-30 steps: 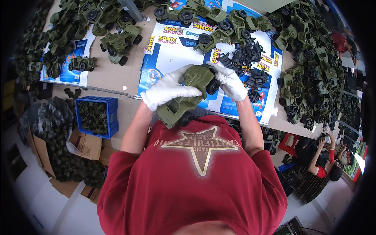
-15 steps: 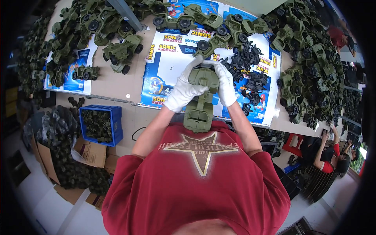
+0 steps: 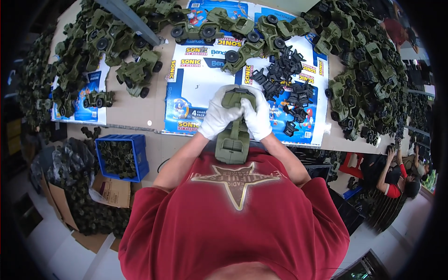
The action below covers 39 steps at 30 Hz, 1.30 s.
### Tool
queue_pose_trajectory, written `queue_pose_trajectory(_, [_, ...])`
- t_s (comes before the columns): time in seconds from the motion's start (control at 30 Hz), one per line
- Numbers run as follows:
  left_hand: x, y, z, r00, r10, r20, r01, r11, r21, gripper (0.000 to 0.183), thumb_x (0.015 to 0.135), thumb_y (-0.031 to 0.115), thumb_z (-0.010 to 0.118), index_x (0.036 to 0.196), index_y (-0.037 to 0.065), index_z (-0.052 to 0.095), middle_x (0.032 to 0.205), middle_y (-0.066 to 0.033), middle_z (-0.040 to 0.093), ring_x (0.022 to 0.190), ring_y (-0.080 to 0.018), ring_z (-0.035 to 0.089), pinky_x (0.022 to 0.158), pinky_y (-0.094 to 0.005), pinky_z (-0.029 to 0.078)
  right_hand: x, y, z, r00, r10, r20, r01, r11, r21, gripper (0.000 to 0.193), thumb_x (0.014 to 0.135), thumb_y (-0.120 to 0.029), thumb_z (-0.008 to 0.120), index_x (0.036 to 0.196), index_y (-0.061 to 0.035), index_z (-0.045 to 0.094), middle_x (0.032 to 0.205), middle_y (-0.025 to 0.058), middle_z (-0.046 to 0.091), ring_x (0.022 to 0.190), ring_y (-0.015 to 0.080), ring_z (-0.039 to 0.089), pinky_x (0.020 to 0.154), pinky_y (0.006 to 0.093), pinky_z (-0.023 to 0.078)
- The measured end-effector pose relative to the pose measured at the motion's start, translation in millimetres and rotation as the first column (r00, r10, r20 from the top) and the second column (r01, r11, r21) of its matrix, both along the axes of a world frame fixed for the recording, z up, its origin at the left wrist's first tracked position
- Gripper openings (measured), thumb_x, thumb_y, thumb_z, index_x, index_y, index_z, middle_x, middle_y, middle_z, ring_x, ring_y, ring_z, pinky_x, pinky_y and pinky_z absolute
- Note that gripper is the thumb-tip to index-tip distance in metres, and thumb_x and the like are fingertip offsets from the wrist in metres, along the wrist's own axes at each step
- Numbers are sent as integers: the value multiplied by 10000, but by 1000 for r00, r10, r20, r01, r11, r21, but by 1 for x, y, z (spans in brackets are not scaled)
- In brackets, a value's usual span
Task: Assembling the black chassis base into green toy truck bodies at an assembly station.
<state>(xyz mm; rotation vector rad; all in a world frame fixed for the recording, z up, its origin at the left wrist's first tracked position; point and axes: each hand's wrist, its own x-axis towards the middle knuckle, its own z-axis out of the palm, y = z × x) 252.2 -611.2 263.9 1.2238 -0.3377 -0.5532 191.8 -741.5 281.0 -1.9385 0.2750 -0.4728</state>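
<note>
Olive toy vehicle gripped in both gloved hands, at front table edge

Toy vehicle: olive green, plastic-looking, long body, narrow in the middle, blocky near end with a recessed opening; dark strip at far end. Held lengthwise in front of the chest, near end pointing at the red shirt. Left hand closed around its left side, right hand around its right; both white-gloved, thumbs over the top, near each other.

Hidden: fingers underneath, most of the far half's sides, wheels, underside. Can't tell whether the near end touches the shirt. Dark strip too small to identify. Green vehicles in the right-hand pile overlap; outer ones blur at the dark fisheye rim.

Edges/room: front edge of tabletop runs just under the hands. White middle of printed sheet lies ahead-left of them; tan strip farther left. Black parts heaped near the right hand, tighter that side. More vehicles line the sheet's far side. Metal post slants in at upper left. Blue crate sits below table edge, left of forearm.
</note>
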Motion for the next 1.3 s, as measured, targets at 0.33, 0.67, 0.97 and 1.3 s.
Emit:
queue_pose_trajectory(0.33, [85, -52, -32, 552, -99, 828, -623, 611, 488, 876, 677, 330, 845, 1385, 23, 431, 1224, -222, 527, 1118, -338, 554, 940, -414, 478, -25, -288, 106, 663, -710, 238, 204, 477, 855, 851, 908, -651, 485, 1503, -96, 237, 1538, 197, 241, 1347, 379, 377, 1054, 575, 397])
queue_pose_trajectory(0.67, [93, -7, -48, 998, 3, -68, 33, 858, 513, 829, 770, 290, 792, 1420, -34, 393, 1272, -184, 586, 1111, -233, 589, 942, -301, 477, -5, -156, -61, 880, -360, -308, 369, 929, -31, 338, 853, -186, 727, 1152, -32, 690, 943, 131, 721, 802, 179, 672, 767, 303, 523])
queue_pose_trajectory(0.97, [67, 49, -3, 969, -162, 186, -113, 378, 919, 1093, 664, 569, 802, 1414, -102, 377, 1391, -302, 446, 1247, -390, 507, 1021, -366, 439, 43, -133, -59, 704, -368, -608, 139, 910, -391, 396, 818, -334, 723, 1160, -148, 650, 997, 120, 704, 920, 304, 682, 794, 396, 532])
queue_pose_trajectory(1.3, [85, 30, -48, 974, -226, 4, 131, 580, 804, 1179, 565, 372, 882, 1464, -87, 272, 1250, -259, 593, 1147, -321, 603, 955, -330, 486, 22, -103, -16, 730, 399, -554, -50, 841, 539, 294, 906, -160, 585, 1163, -47, 674, 817, 24, 668, 532, 51, 504, 489, 203, 423])
